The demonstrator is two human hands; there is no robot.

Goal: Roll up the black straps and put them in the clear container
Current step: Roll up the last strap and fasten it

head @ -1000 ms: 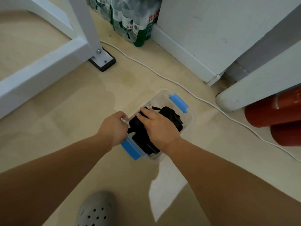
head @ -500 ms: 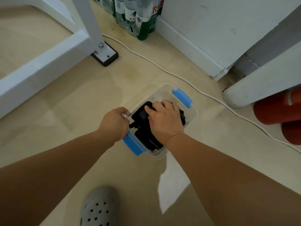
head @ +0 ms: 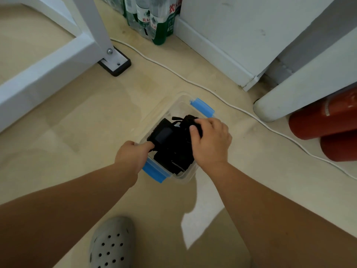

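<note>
On my feed the pale beige floor carried everything. The clear container sat on it near the middle, a blue latch at its far end and another at its near end. A white cable ran across the floor just beyond it. Further back to the left, a white frame stood on a black foot plate, and a pack of green bottles stood against the wall. To the right, two red cylinders lay beside a rounded white post. A grey clog rested on the floor nearest me, next to a bright patch of light.
</note>
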